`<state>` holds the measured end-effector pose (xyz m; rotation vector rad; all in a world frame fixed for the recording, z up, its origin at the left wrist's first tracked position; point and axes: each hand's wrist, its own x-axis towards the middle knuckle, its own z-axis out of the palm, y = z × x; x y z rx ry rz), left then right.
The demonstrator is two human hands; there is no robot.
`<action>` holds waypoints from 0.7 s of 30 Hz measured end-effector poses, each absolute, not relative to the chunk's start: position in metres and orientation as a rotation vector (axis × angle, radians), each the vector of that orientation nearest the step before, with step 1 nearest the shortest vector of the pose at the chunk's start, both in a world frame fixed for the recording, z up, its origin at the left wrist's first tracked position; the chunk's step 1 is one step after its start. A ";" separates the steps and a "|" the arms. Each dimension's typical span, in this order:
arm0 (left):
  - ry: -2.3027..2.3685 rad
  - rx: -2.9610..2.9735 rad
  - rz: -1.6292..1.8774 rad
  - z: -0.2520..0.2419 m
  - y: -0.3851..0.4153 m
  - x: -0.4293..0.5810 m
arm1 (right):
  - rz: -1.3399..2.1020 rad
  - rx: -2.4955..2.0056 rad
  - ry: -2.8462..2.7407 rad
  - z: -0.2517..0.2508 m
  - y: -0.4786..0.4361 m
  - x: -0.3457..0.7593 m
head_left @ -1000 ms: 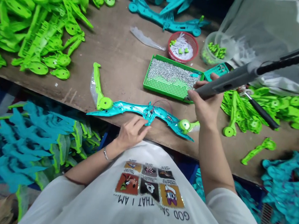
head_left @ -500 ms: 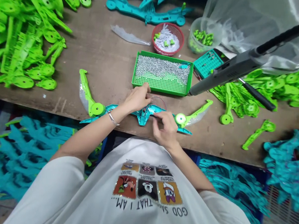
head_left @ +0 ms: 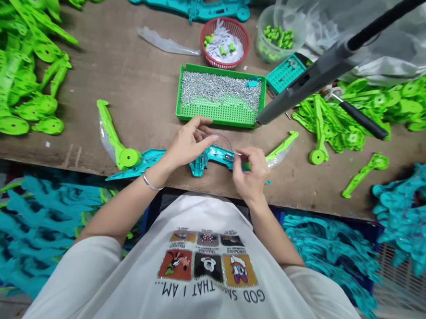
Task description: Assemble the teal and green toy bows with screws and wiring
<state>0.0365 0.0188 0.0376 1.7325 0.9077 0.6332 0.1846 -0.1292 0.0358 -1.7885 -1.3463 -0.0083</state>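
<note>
A teal curved plastic frame (head_left: pixel 218 154) lies on the bench in front of me, with lime-green arms (head_left: pixel 129 158) fitted at its two ends. Clear film covers the outer side of each arm. My left hand (head_left: pixel 187 143) is over the middle of the frame, its thumb and fingers apart. A thin dark wire (head_left: pixel 226 137) loops from beside the left thumb toward the right. My right hand (head_left: pixel 251 174) pinches the wire's end at the frame's right half, close to a small metal piece. That hand hides the right green joint.
A green tray (head_left: pixel 215 118) of small screws stands behind the frame. Beyond it are a red basket (head_left: pixel 224 64), a clear tub (head_left: pixel 278 38) and a teal rack (head_left: pixel 285 72). A grey tool (head_left: pixel 304 78) slants down beside the tray. Green parts (head_left: pixel 23 71) pile up left and right.
My right hand has moved right and up along the frame, now pinching the wire. The left hand has lifted from the centre and its fingers have spread. The view has shifted slightly.
</note>
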 end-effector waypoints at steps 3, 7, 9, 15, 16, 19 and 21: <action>0.913 1.746 0.679 0.040 0.013 0.031 | 0.075 -1.794 -1.379 0.028 -0.123 0.184; 0.975 1.834 0.685 0.039 0.004 0.022 | 0.144 -1.869 -1.486 0.021 -0.114 0.188; 1.002 1.924 0.651 0.039 0.000 0.018 | 0.156 -1.922 -1.546 0.020 -0.110 0.191; 1.096 2.140 0.457 0.045 -0.007 0.015 | 0.189 -1.904 -1.649 0.025 -0.108 0.196; 1.113 2.143 0.430 0.046 -0.008 0.016 | 0.159 -1.872 -1.654 0.027 -0.111 0.195; 1.138 2.097 0.364 0.047 -0.008 0.017 | 0.083 -1.767 -1.723 0.034 -0.125 0.186; 1.156 2.053 0.342 0.047 -0.007 0.018 | 0.096 -1.744 -1.808 0.037 -0.136 0.176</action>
